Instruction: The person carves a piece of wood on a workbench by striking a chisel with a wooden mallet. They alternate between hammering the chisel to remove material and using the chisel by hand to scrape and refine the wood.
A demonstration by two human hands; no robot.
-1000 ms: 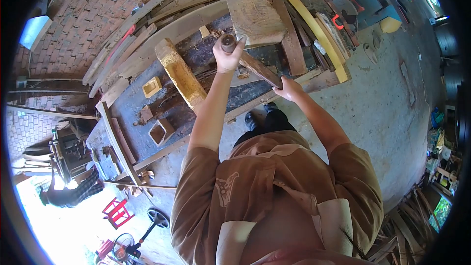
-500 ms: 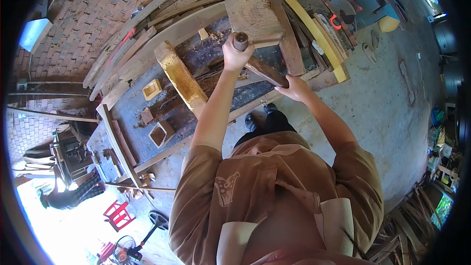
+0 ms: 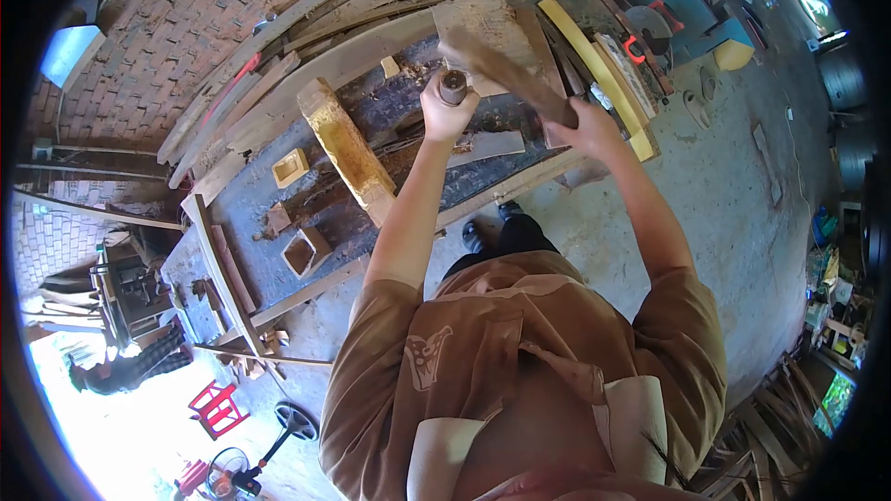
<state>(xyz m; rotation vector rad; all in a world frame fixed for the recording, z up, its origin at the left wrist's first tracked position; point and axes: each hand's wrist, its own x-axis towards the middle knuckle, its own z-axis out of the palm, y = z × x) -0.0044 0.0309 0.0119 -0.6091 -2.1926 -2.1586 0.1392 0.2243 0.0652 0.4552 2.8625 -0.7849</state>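
Observation:
My left hand is wrapped round an upright chisel, whose round wooden handle end shows above the fist; its blade is hidden. In my right hand is a thick wooden stick, blurred by motion, slanting up and left above the workbench, apart from the handle. A rough wooden block lies beyond my left fist. To the left a long yellowish timber with a hollowed face rests across the dark bench top. A pale flat piece lies below the fist.
Two small hollow wooden boxes and a small wood block are on the bench. Planks line the brick wall. A yellow strip and a red-handled saw lie right. Another person is far left, near a red stool.
My right hand has moved up and to the right, and the wooden stick has lifted away from the chisel handle. My left hand stays in nearly the same place.

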